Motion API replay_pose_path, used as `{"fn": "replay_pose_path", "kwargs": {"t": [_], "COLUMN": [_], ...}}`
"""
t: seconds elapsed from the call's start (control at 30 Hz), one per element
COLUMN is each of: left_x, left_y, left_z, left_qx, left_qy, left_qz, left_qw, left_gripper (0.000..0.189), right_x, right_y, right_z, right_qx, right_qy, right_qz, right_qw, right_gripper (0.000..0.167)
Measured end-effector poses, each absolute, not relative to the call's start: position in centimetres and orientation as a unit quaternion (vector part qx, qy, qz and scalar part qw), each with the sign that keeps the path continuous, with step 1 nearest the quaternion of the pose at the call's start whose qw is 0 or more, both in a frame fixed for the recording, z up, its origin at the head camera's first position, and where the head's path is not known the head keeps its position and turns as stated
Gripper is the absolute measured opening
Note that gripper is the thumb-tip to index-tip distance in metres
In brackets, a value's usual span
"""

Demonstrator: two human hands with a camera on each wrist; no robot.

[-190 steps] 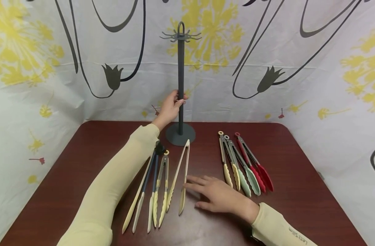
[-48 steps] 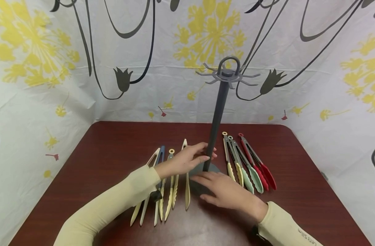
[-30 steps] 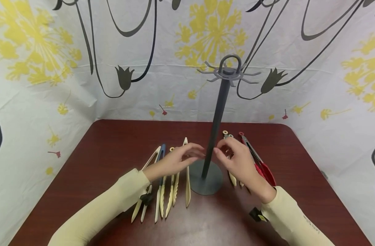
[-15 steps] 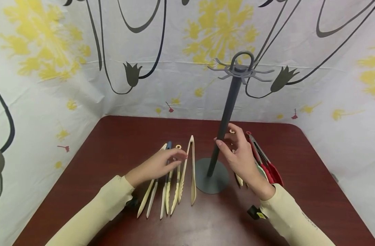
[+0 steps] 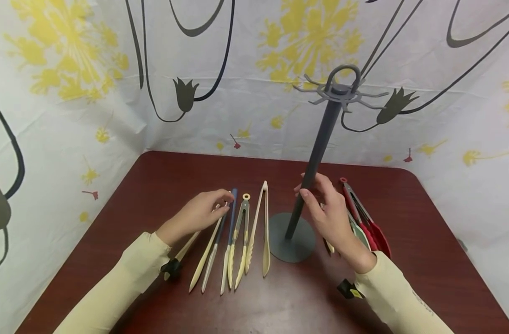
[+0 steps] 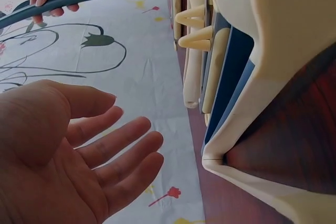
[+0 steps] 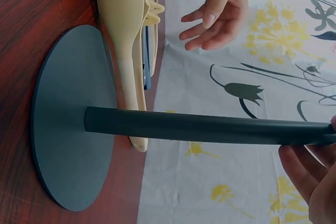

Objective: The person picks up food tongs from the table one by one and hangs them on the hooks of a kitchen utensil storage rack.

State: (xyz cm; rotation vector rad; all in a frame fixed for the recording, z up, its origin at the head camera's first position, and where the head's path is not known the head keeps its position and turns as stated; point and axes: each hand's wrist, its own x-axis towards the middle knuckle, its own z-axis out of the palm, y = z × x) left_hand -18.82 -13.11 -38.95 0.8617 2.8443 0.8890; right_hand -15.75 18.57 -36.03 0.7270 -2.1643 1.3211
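A dark grey stand (image 5: pixel 321 139) with a ring of hooks and a loop on top stands on its round base (image 5: pixel 293 253). My right hand (image 5: pixel 331 214) holds its pole with thumb and fingers about it, as the right wrist view also shows. My left hand (image 5: pixel 197 214) hovers with loosely bent fingers above the left row of tongs, holding nothing. That row has cream tongs (image 5: pixel 266 253) beside the stand, yellow-tipped tongs (image 5: pixel 246 206) with a hanging ring, blue tongs (image 5: pixel 231 222) with pale tips, and another cream pair (image 5: pixel 201 269), partly hidden by the hand.
Behind my right hand lie red tongs (image 5: pixel 378 236) and mint-green tongs (image 5: pixel 358 232), with yellow-tipped ones mostly hidden. The dark red table (image 5: pixel 183 171) ends at a patterned cloth backdrop (image 5: pixel 254 93).
The stand has come from the back of the table nearer and rightward. My left hand has let go of it and moved left over the tongs; my right hand has taken the pole.
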Motion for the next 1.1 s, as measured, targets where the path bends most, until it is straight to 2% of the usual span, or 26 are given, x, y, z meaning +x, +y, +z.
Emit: {"fn": "replay_pose_path", "kwargs": {"t": [0.37, 0.67, 0.77, 0.93, 1.1], "left_x": [-19.5, -20.2, -20.4, -20.3, -20.1], "left_y": [-11.0, -8.9, -8.2, -7.4, -7.0], "left_z": [-38.3, -38.6, -38.8, -38.5, -38.2], "left_qx": [0.295, 0.311, 0.314, 0.321, 0.323], "left_qy": [0.911, 0.911, 0.911, 0.912, 0.913], "left_qz": [0.283, 0.257, 0.248, 0.236, 0.233], "left_qw": [0.064, 0.087, 0.099, 0.099, 0.091], "left_gripper": [0.029, 0.030, 0.032, 0.032, 0.030], "right_x": [-16.0, -15.9, -15.8, -15.8, -16.2], "right_y": [18.7, 18.6, 18.9, 19.6, 20.4], "right_z": [-36.3, -36.1, -36.1, -34.9, -31.9], "right_qx": [0.259, 0.258, 0.263, 0.262, 0.251], "right_qy": [-0.796, -0.802, -0.805, -0.819, -0.790], "right_qz": [0.479, 0.476, 0.470, 0.448, 0.470], "right_qw": [0.265, 0.253, 0.248, 0.245, 0.303], "right_gripper": [0.036, 0.035, 0.039, 0.055, 0.059]}}
